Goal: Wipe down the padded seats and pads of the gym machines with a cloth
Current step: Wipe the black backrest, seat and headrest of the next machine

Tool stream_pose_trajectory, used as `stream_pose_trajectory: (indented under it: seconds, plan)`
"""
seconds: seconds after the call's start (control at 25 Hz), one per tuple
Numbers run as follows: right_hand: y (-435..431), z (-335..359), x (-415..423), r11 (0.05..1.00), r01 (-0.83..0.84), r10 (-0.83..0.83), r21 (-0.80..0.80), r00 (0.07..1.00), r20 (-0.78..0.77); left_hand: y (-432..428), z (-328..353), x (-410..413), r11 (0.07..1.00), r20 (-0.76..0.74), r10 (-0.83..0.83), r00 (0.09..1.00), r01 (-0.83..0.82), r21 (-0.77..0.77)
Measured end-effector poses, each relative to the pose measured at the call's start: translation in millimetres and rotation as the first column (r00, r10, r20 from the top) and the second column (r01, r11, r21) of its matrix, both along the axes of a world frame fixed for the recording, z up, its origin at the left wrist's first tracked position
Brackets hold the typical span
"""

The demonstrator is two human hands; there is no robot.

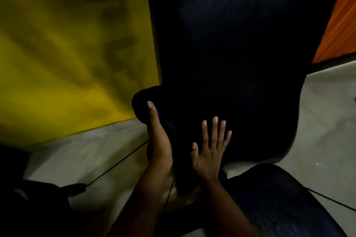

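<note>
A tall black back pad point(231, 54) fills the middle of the view, very dark. Below it at the lower right lies the black padded seat point(279, 198). A dark cloth point(143, 102) bulges at the pad's lower left edge. My left hand point(159, 144) grips the cloth there, thumb pointing up along it; its fingers are hidden behind the cloth and pad. My right hand point(211, 150) lies flat on the lower part of the back pad, fingers spread and straight, holding nothing.
A yellow wall point(67, 54) stands on the left and an orange panel point(339, 31) at the upper right. The floor point(86, 152) is pale. Thin black cables point(117, 163) cross it near a dark machine part point(38, 194) at the lower left.
</note>
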State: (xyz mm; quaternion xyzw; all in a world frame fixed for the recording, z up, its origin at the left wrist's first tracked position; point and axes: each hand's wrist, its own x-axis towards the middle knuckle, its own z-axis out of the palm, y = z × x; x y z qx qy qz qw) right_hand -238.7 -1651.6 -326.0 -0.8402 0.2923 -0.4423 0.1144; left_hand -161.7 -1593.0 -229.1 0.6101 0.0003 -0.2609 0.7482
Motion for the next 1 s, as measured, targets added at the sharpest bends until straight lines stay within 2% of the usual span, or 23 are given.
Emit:
stream_pose_trajectory:
  seconds: [0.16, 0.28, 0.48, 0.6, 0.72, 0.8, 0.88, 1.0]
  plan:
    - [-4, -4, 7, 1.000, 0.000, 0.000, -0.007, 0.998, 0.056, 21, -53, -25, 0.999, -0.216, -0.035, 0.976, 0.037, 0.003]
    - [-2, -8, 6, 1.000, -0.003, 0.004, -0.012, 0.996, 0.089, 28, -88, -37, 0.998, -0.330, 0.034, 0.943, -0.015, 0.059]
    - [-1, -6, 8, 1.000, 0.004, -0.005, 0.019, 0.998, 0.064, 37, -116, -43, 0.986, -0.378, 0.074, 0.923, -0.010, 0.169]
    - [1, -1, 2, 0.999, 0.015, -0.014, 0.045, 1.000, -0.012, 40, -99, -43, 0.994, -0.396, 0.035, 0.918, 0.010, 0.109]
    - [15, 10, -13, 0.986, -0.031, 0.037, 0.161, 0.999, -0.034, 48, -55, -49, 0.998, -0.315, 0.049, 0.948, -0.034, 0.051]
    - [31, 29, -25, 0.929, -0.144, 0.146, 0.341, 0.989, 0.019, 58, -25, -55, 0.997, -0.248, 0.068, 0.966, -0.055, 0.061]
    - [57, 51, -40, 0.828, -0.272, 0.241, 0.491, 0.962, 0.125, 75, 1, -67, 0.996, -0.206, 0.021, 0.978, -0.003, 0.087]
    - [104, 68, -59, 0.708, -0.447, 0.364, 0.547, 0.894, 0.260, 99, 28, -83, 0.986, -0.242, -0.155, 0.958, 0.164, 0.014]
